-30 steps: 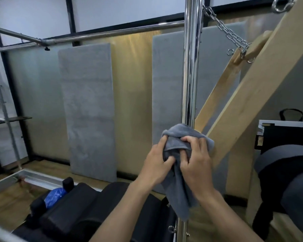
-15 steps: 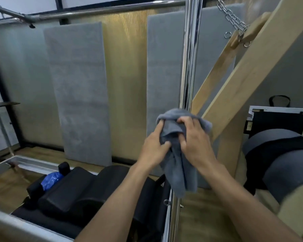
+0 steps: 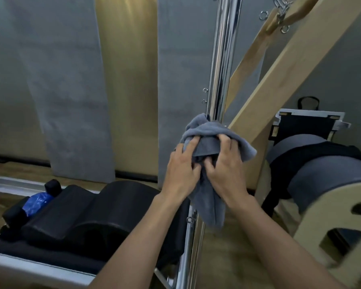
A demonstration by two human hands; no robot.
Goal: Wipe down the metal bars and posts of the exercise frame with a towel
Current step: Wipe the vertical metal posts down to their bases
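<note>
A chrome vertical post (image 3: 222, 59) of the exercise frame runs from the top of the view down past the middle. A grey towel (image 3: 208, 134) is wrapped around the post at mid height, with a loose end hanging below. My left hand (image 3: 182, 170) grips the towel from the left and my right hand (image 3: 225, 165) grips it from the right. Both hands press the cloth against the post. The stretch of post under the towel is hidden.
Slanted wooden beams (image 3: 290, 65) with a chain (image 3: 279, 7) lean just right of the post. A black padded bed with an arched cushion (image 3: 104, 213) and a blue ball (image 3: 37, 203) lies lower left. A grey barrel on a wooden base (image 3: 325, 180) stands right.
Both hands have slid the towel down the post, and my view has tilted downward. The top horizontal bars have left the frame.
</note>
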